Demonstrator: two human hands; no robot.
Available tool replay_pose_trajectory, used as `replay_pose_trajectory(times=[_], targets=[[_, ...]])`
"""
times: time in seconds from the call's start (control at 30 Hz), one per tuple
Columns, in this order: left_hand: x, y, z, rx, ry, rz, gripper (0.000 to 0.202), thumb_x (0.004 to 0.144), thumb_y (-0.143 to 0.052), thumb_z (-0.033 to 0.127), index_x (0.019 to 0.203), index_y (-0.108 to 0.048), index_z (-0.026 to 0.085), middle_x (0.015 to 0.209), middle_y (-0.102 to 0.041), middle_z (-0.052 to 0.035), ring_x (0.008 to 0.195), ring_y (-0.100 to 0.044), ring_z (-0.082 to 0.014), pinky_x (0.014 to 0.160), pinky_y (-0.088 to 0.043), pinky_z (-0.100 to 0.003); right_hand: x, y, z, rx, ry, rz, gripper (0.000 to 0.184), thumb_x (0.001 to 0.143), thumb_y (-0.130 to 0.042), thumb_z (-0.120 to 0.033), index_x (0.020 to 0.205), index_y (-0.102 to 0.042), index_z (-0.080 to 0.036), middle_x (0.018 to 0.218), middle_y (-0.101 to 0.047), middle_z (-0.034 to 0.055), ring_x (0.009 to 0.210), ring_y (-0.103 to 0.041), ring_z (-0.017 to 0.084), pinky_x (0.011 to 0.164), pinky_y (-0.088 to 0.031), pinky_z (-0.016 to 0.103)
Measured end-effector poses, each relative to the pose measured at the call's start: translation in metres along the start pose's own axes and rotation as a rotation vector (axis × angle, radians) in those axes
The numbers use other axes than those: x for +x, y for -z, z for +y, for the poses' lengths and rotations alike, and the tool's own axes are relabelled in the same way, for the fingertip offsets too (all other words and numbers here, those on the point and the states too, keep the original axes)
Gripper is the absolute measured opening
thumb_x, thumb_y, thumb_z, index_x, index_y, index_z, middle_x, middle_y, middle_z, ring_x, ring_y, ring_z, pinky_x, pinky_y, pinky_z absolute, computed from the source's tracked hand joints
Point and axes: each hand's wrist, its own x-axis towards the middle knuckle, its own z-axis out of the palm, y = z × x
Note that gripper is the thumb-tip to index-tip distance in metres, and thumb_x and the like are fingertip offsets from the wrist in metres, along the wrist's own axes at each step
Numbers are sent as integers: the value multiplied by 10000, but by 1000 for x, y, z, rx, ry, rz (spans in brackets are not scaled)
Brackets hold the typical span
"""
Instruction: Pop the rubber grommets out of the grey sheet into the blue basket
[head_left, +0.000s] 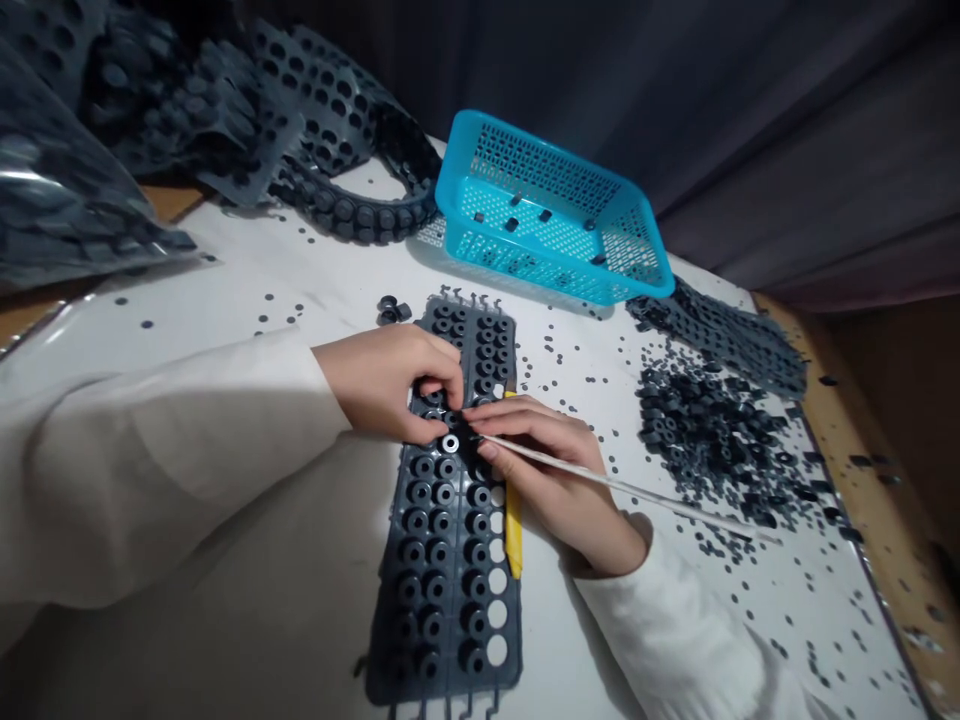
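Observation:
A long black moulded rubber sheet [446, 560] with rows of ring-shaped grommets lies lengthwise on the table. Over its middle, my left hand [394, 380] is closed, thumb and forefinger gripping the rubber; the exact part between the tips is dark and unclear. My right hand [551, 465] meets it from the right, its fingers pinching a thin whitish stick [615, 485] whose tip points at the sheet. A pale-ringed grommet [450, 443] shows beside my left thumb. Under my right hand, a yellow-handled knife [513, 530] lies along the sheet's right edge, beside a column of empty holes.
A blue basket [555, 270] behind the sheet holds several small black pieces. To the right lie a pile of black rubber parts [697, 440] and stacked sheets [742, 340]. More sheets [315, 100] and a plastic bag [60, 190] crowd the back left. Small black discs are scattered around.

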Motion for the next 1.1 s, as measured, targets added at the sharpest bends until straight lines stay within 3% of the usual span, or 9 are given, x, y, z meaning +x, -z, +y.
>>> replay_pose_trajectory(times=[1.1], targets=[[-2,-5,-9,15,-145,83,100,704,-597,200,722,-694,186,596,-562,7,579,-507,-112,568,-354,-225,2,-1,3,-61,39,-35,144,796,-688,-171,895,-727,-267,989,-734,48,924,-671,206,898,-474,401]])
